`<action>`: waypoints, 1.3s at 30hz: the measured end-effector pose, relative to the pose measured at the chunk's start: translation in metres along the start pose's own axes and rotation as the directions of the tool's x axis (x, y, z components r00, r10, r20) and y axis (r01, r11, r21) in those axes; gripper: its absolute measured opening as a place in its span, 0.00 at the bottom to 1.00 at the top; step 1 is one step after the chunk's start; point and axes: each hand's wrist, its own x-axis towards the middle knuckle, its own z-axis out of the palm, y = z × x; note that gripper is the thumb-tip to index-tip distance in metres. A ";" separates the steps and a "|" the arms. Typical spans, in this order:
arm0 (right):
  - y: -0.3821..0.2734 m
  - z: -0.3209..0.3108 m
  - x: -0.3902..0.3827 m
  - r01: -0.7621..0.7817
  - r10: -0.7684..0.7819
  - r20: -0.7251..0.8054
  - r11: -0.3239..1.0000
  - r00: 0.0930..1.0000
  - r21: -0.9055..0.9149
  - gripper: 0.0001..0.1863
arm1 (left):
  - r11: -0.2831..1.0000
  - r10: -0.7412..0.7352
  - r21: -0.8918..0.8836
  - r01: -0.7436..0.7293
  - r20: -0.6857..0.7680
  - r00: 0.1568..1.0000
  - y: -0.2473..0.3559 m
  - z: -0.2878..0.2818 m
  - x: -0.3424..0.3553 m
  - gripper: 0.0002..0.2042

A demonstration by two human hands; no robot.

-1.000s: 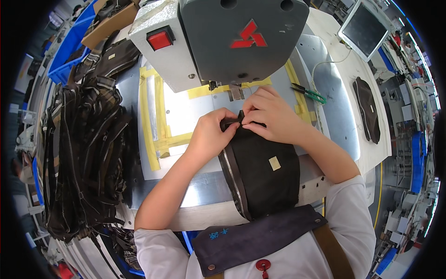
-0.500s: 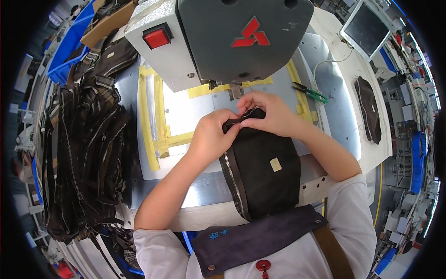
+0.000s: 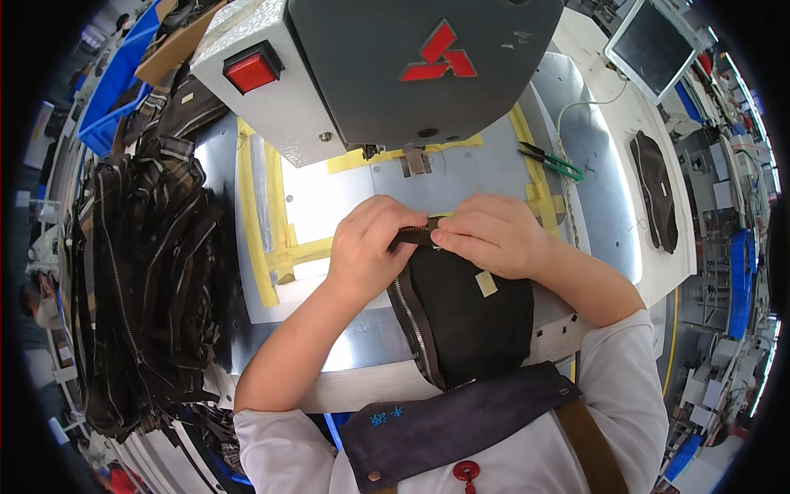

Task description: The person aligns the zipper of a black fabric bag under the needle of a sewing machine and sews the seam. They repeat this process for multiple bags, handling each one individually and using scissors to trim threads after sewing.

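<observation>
A dark brown zippered pouch (image 3: 473, 329) lies on the near edge of the machine bed, reaching back toward my body. A metal zipper runs down its left side, and a small cream label sits on its face. My left hand (image 3: 370, 247) pinches the far end of the pouch at its zipper, closed between thumb and fingers. Close beside it, my right hand (image 3: 494, 235) is closed on the same end, fingertips nearly meeting the left ones. Just beyond my hands is the sewing machine head (image 3: 420, 74), with its small metal clamp (image 3: 416, 161) below; my fingers cover part of the zipper end.
Many similar dark pouches are heaped (image 3: 148, 280) at the left. Green-handled snips (image 3: 555, 163) lie on the bed at right. Another pouch (image 3: 654, 191) lies farther right, below a screen (image 3: 652, 49). Yellow tape (image 3: 304, 249) frames the bed; a blue bin (image 3: 111, 103) stands far left.
My right fingers have come down and flattened over the pouch's far end, which was bunched up between my fingertips. Both hands sit slightly farther apart. The machine appears shifted slightly left in view.
</observation>
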 end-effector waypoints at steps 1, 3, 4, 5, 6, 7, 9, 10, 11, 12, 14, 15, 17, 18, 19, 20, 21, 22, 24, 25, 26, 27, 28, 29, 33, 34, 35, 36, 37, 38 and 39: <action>0.000 -0.002 0.001 0.016 -0.016 0.008 1.000 1.000 -0.002 0.12 | 1.000 -0.006 0.005 0.006 0.000 1.000 0.001 0.000 0.001 0.15; 0.000 -0.003 0.001 0.025 -0.025 0.023 1.000 0.999 -0.006 0.13 | 1.000 0.005 0.006 -0.005 0.025 1.000 0.001 -0.001 0.001 0.15; 0.000 -0.003 0.001 0.017 -0.017 0.030 1.000 0.999 -0.009 0.13 | 1.000 0.010 0.008 -0.010 0.038 0.999 0.000 -0.001 0.001 0.15; 0.000 -0.002 0.000 0.009 -0.008 0.036 1.000 0.999 -0.012 0.12 | 1.000 0.003 0.011 -0.004 0.038 0.999 0.000 -0.001 0.001 0.15; -0.001 -0.001 0.000 -0.046 0.045 0.032 0.999 0.998 0.011 0.12 | 1.000 -0.003 0.017 0.003 0.038 0.999 -0.001 -0.002 0.001 0.14; -0.002 0.002 -0.001 -0.100 0.099 0.028 0.994 0.995 0.034 0.12 | 1.000 -0.010 0.022 0.009 0.037 0.999 -0.001 -0.002 0.001 0.14; -0.002 0.005 -0.002 -0.140 0.140 0.008 0.988 0.990 0.057 0.11 | 1.000 -0.006 0.019 0.005 0.033 0.999 -0.001 -0.003 0.001 0.14; -0.001 0.006 -0.003 -0.127 0.128 -0.010 0.990 0.992 0.057 0.11 | 1.000 -0.003 0.017 0.003 0.031 1.000 -0.001 -0.003 0.001 0.15; -0.001 0.007 -0.003 -0.114 0.115 -0.027 0.992 0.993 0.057 0.11 | 1.000 0.006 0.016 -0.007 0.027 1.000 -0.001 -0.003 0.001 0.15; -0.001 0.006 -0.002 -0.073 0.074 -0.032 0.997 0.997 0.029 0.11 | 1.000 0.016 0.015 -0.017 0.023 1.000 -0.001 -0.003 0.001 0.15; -0.001 0.005 -0.001 0.008 -0.009 -0.038 1.000 0.999 -0.026 0.11 | 1.000 0.022 0.012 -0.022 0.024 0.999 0.000 -0.004 0.001 0.14; -0.001 0.004 -0.001 0.004 -0.004 -0.026 1.000 1.000 -0.021 0.10 | 1.000 0.016 0.012 -0.017 0.029 0.999 0.000 -0.004 0.001 0.14; -0.001 0.003 -0.001 -0.004 0.004 -0.003 1.000 1.000 -0.011 0.09 | 0.999 -0.035 0.000 0.035 0.062 0.997 0.002 -0.006 0.003 0.13; -0.002 0.003 -0.001 -0.158 0.156 0.033 0.985 0.987 0.067 0.09 | 0.997 -0.080 -0.012 0.082 0.092 0.993 0.002 -0.007 0.004 0.11; -0.003 0.004 0.000 -0.310 0.301 0.080 0.941 0.950 0.139 0.08 | 0.991 -0.125 -0.022 0.128 0.122 0.985 0.002 -0.008 0.004 0.10; -0.004 0.005 0.001 -0.455 0.435 0.136 0.868 0.890 0.201 0.07 | 0.961 -0.245 -0.086 0.261 0.164 0.956 0.001 -0.008 0.005 0.08; -0.001 0.006 0.001 -0.543 0.516 0.169 0.798 0.840 0.263 0.07 | 0.909 -0.358 -0.142 0.392 0.213 0.909 0.001 -0.008 0.006 0.07; 0.005 0.009 0.000 -0.622 0.589 0.207 0.714 0.782 0.320 0.07 | 0.836 -0.460 -0.190 0.515 0.269 0.846 0.000 -0.008 0.006 0.06; 0.011 0.010 0.000 -0.756 0.693 0.317 0.537 0.648 0.374 0.08 | 0.730 -0.559 -0.182 0.659 0.397 0.728 0.001 -0.011 0.010 0.06; 0.012 0.009 0.002 -0.813 0.724 0.383 0.450 0.574 0.370 0.08 | 0.668 -0.597 -0.170 0.724 0.458 0.658 0.001 -0.012 0.012 0.07; 0.013 0.008 0.003 -0.862 0.744 0.447 0.358 0.496 0.359 0.09 | 0.668 -0.599 -0.157 0.727 0.466 0.651 -0.001 -0.012 0.013 0.07; 0.014 0.009 0.003 -0.864 0.743 0.452 0.362 0.494 0.350 0.10 | 0.669 -0.601 -0.143 0.730 0.474 0.644 -0.002 -0.011 0.013 0.07; 0.015 0.010 0.003 -0.867 0.742 0.457 0.365 0.491 0.340 0.11 | 0.669 -0.603 -0.130 0.732 0.482 0.636 -0.003 -0.011 0.014 0.07; 0.017 0.011 0.002 -0.869 0.740 0.462 0.368 0.489 0.330 0.11 | 0.666 -0.603 -0.122 0.736 0.493 0.627 -0.004 -0.012 0.014 0.08; 0.025 0.020 -0.008 -0.867 0.723 0.528 0.203 0.447 0.456 0.12 | 0.663 -0.580 -0.147 0.734 0.519 0.628 -0.007 -0.013 0.013 0.08; 0.027 0.021 -0.009 -0.855 0.710 0.538 0.176 0.454 0.488 0.12 | 0.663 -0.569 -0.167 0.730 0.521 0.636 -0.009 -0.013 0.012 0.08; 0.028 0.021 -0.010 -0.841 0.698 0.548 0.148 0.461 0.520 0.12 | 0.664 -0.562 -0.173 0.727 0.526 0.638 -0.009 -0.013 0.011 0.08; 0.028 0.021 -0.009 -0.840 0.694 0.552 0.140 0.461 0.525 0.12 | 0.666 -0.555 -0.180 0.724 0.530 0.642 -0.010 -0.013 0.011 0.08; 0.027 0.020 -0.008 -0.838 0.691 0.557 0.133 0.461 0.529 0.12 | 0.667 -0.548 -0.186 0.721 0.533 0.645 -0.011 -0.013 0.011 0.07; 0.027 0.019 -0.008 -0.836 0.688 0.561 0.125 0.461 0.534 0.12 | 0.654 -0.551 -0.204 0.729 0.532 0.643 -0.011 -0.013 0.010 0.07; 0.028 0.019 -0.008 -0.833 0.688 0.559 0.124 0.464 0.539 0.12 | 0.640 -0.552 -0.223 0.735 0.531 0.642 -0.011 -0.013 0.010 0.07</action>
